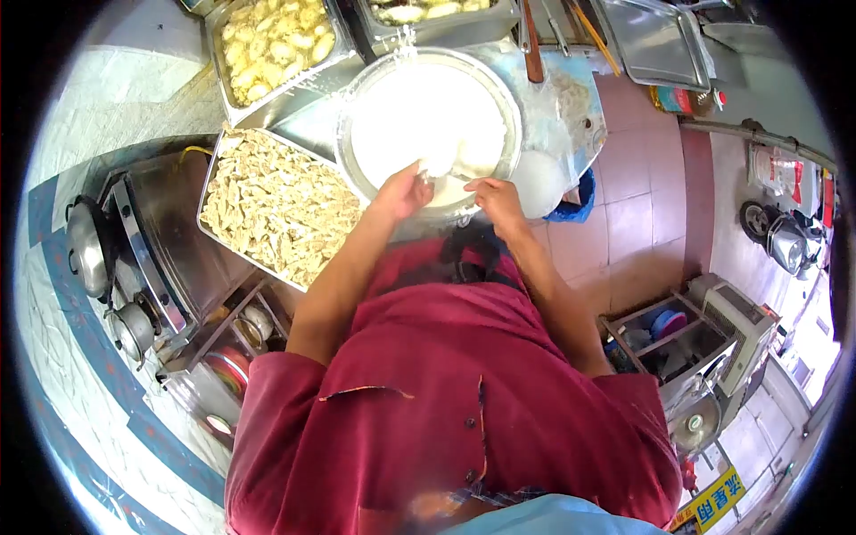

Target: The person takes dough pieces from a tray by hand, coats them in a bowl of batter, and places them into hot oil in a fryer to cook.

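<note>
A wide round metal basin (346, 134) with bright white contents (423, 107) stands in front of me. The glare hides whether the contents are flour, batter or dough. Over its near rim, my left hand (406, 191) has its fingers closed at a soft white lump (437, 164). My right hand (497, 203) is pinched at the basin's near right rim, and a thin edge shows at its fingertips. What that edge belongs to is lost in the glare. Left of the basin lies a metal tray (204, 201) covered with pale, lumpy strips (276, 205).
Behind the basin, a deep metal pan (234, 114) holds yellowish pieces in liquid, with a second pan (437, 34) beside it. A wooden-handled tool (532, 53) lies at the back right. A blue bag (575, 201) hangs by the table's right edge; a stove with pots (89, 241) stands left.
</note>
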`<action>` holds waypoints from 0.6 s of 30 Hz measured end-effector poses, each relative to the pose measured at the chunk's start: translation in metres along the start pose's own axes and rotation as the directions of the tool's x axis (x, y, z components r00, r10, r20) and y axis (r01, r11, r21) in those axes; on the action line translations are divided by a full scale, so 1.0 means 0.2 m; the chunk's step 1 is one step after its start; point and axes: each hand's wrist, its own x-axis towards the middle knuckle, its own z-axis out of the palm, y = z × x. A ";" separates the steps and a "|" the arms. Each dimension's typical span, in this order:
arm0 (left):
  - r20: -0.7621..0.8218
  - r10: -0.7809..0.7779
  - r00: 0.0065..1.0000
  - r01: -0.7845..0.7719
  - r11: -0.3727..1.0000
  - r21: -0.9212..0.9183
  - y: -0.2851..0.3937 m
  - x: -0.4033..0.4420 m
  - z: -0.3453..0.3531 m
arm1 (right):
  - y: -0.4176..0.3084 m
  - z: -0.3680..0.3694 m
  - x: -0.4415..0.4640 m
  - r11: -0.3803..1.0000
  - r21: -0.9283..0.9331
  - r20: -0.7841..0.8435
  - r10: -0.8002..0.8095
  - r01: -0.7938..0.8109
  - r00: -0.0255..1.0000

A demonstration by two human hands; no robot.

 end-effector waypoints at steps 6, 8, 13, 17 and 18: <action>0.082 0.121 0.989 -0.126 0.990 0.061 0.26 -0.01 0.14 | 0.00 -0.17 0.10 0.970 0.233 0.013 0.064 -0.065 0.998; 0.095 0.164 0.982 -0.174 0.978 0.117 0.45 0.08 0.20 | 0.04 -0.17 0.08 0.975 0.209 0.052 0.067 -0.077 0.996; 0.033 0.508 0.861 -0.479 0.786 0.390 0.99 0.25 0.65 | 0.22 -0.12 0.08 0.997 0.074 0.023 0.025 -0.026 0.999; 0.036 0.618 0.785 -0.492 0.588 0.642 1.30 0.47 0.94 | 0.29 -0.14 0.09 0.988 -0.085 0.011 -0.132 0.132 0.991; 0.019 0.658 0.753 -0.489 0.540 0.685 1.34 0.52 1.01 | 0.30 -0.16 0.09 0.988 -0.075 0.006 -0.135 0.135 0.991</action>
